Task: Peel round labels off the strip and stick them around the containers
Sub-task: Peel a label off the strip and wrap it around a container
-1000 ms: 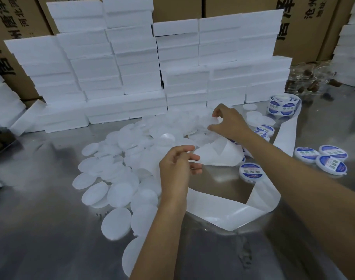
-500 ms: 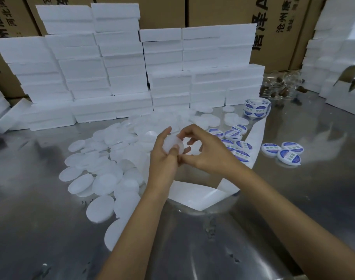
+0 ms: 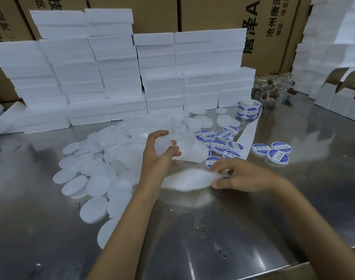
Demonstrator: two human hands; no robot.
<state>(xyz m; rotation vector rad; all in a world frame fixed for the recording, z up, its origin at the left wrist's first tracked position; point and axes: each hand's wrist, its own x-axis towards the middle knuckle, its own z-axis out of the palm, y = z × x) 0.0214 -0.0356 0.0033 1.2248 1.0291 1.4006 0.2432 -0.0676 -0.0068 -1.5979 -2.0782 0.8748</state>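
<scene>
Holding one blank container (image 3: 162, 146) upright in my left hand (image 3: 159, 156), over the middle of the steel table (image 3: 243, 229), I pinch the blurred backing strip (image 3: 189, 179) with my right hand (image 3: 236, 175) near the front. I should lift the next label cleanly by its edge, then press it flat without wrinkles.

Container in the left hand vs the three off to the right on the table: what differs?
The held container is plain white with no label; the three containers carry blue-and-white round labels. The left hand grips the held one in the air; the three rest flat on the table. Both are round and shallow.
</scene>
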